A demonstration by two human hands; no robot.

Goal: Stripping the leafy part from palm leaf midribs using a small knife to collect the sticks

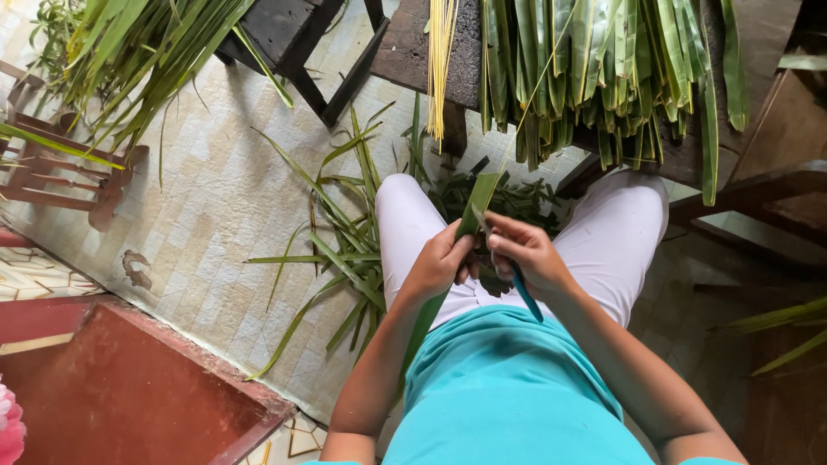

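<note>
The left hand (439, 258) is pinching a long green leaf (476, 205) over the lap, its grip closed around the blade, which is running from near the waist up toward the far bench. The right hand (527, 255) is gripping a small blue-handled knife (524, 293), fingers wrapped tight, the tip meeting the leaf just beside the left thumb. A pale midrib (536, 86) seems to be lifting away toward the far bench (422, 52), where stripped leaves (603, 69) and yellow ribs (441, 60) are hanging. Cuttings (345, 250) are lying on the floor at left. To strip cleanly, keeping the leaf taut and the blade shallow along the rib looks wise.
</note>
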